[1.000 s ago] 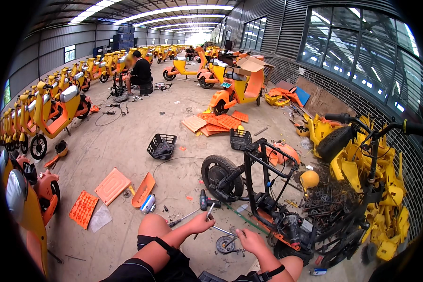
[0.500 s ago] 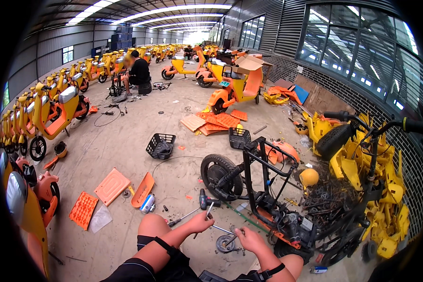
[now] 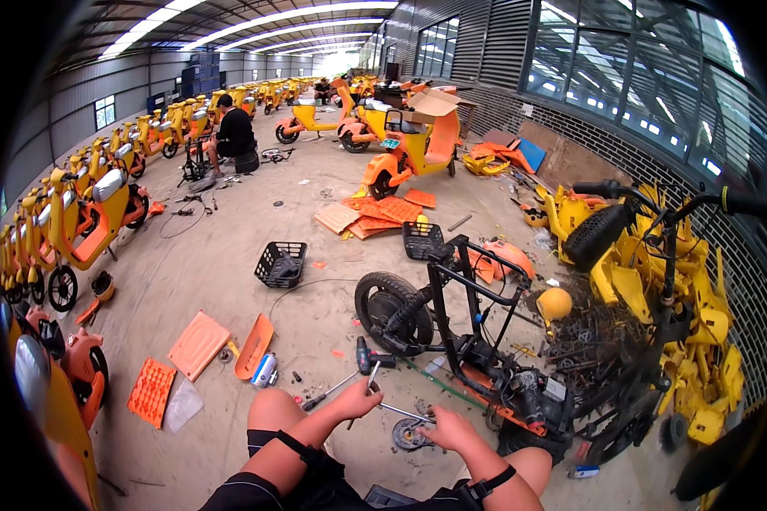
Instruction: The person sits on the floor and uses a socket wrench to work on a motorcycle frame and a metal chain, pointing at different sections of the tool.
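My left hand (image 3: pixel 355 400) is closed on an upright metal rod (image 3: pixel 349 423), just in front of my left knee. My right hand (image 3: pixel 446 428) is closed on a metal bar (image 3: pixel 398 410) that runs across toward my left hand. A round metal hub-like part (image 3: pixel 406 433) lies on the floor under the bar. Beyond my hands are a cordless drill (image 3: pixel 362 358) and a long socket tool (image 3: pixel 315 400). The stripped black scooter frame (image 3: pixel 456 328) stands right of my hands, with its rear wheel (image 3: pixel 375 311) at the back.
Orange panels (image 3: pixel 198 343), a spray can (image 3: pixel 264 370) and two black baskets (image 3: pixel 279 265) lie on the floor (image 3: pixel 204 272). Yellow-orange scooters (image 3: pixel 94 221) line the left. A person (image 3: pixel 234 136) sits farther back. Yellow body parts (image 3: pixel 699 315) are piled against the right wall.
The head view has shifted slightly, so the scene sits a little higher and further left. Both hands keep their holds, with little other movement.
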Demonstrator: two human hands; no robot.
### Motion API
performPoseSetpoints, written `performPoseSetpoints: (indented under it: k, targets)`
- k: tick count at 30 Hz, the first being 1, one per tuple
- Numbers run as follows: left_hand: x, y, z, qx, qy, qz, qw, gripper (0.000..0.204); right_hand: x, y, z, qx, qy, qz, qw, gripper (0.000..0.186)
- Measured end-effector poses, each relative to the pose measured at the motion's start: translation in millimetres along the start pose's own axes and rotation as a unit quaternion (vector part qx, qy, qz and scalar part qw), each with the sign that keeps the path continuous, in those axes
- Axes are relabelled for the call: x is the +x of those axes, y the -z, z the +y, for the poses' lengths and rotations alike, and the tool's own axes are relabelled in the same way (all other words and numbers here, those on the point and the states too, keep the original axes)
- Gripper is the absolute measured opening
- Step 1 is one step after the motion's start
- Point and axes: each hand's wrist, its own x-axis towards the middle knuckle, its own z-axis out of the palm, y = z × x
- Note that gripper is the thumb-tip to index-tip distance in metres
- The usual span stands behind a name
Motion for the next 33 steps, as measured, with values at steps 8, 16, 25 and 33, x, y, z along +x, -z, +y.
performPoseSetpoints:
  k: [8, 16, 25, 33]
  targets:
    - [7.8, -6.1, -15.6, 0.061, -0.072, 0.023, 0.995, 0.040, -2.9, 4.9, -4.0, -0.009, -0.004, -0.080, 0.997, 0.058]
    - [3.9, -7.3, -9.6, 0.050, -0.024, -0.003, 0.998, 0.038, 5.9, -11.3, 14.2, -0.034, 0.054, -0.095, 0.993, 0.057]
    - [-1.4, -9.2, -2.9, 0.074, -0.010, -0.018, 0.997, 0.040, -8.5, -4.0, 9.6, -0.012, 0.045, -0.047, 0.998, 0.053]
    - [3.8, -11.7, -5.1, 0.088, 0.007, -0.034, 0.996, 0.043, -12.6, 7.4, 3.7, -0.013, 0.055, -0.041, 0.998, 0.053]
